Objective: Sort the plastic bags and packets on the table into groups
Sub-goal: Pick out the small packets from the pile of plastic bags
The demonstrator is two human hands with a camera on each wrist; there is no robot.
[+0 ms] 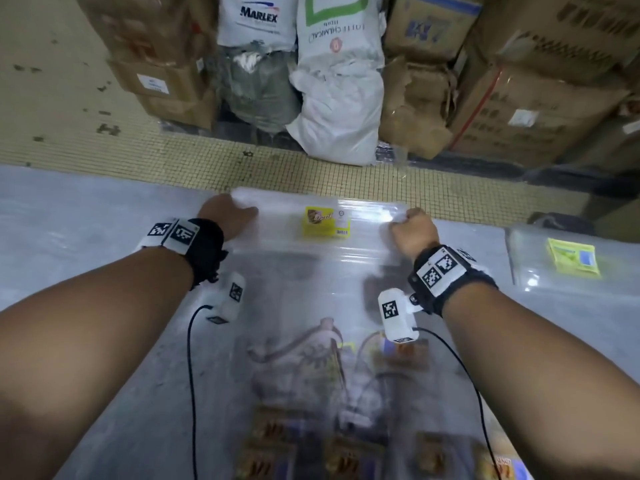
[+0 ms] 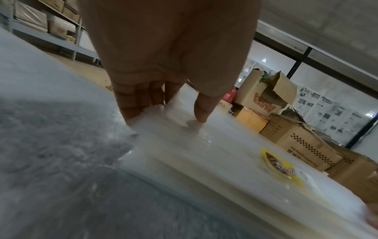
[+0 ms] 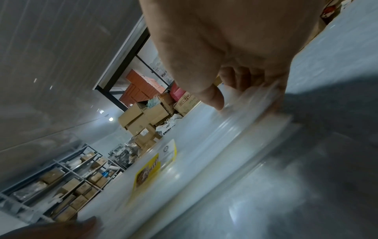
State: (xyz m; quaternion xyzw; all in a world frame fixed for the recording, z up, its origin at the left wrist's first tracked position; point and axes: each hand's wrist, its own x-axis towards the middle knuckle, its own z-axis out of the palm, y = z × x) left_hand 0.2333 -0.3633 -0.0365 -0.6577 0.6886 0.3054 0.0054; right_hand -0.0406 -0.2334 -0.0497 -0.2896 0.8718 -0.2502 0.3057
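Left hand (image 1: 228, 211) and right hand (image 1: 414, 230) each pinching a far corner of a clear bag stack (image 1: 322, 247) with a yellow label (image 1: 327, 222) — flat on the grey table (image 1: 86, 216). Another clear packet (image 1: 561, 261) lying apart at right — printed bags (image 1: 332, 393) nearer.

Bare forearms; black wrist straps (image 1: 427, 271) with white coded tags; white wrist cameras (image 1: 396, 315), black cables (image 1: 460, 362).
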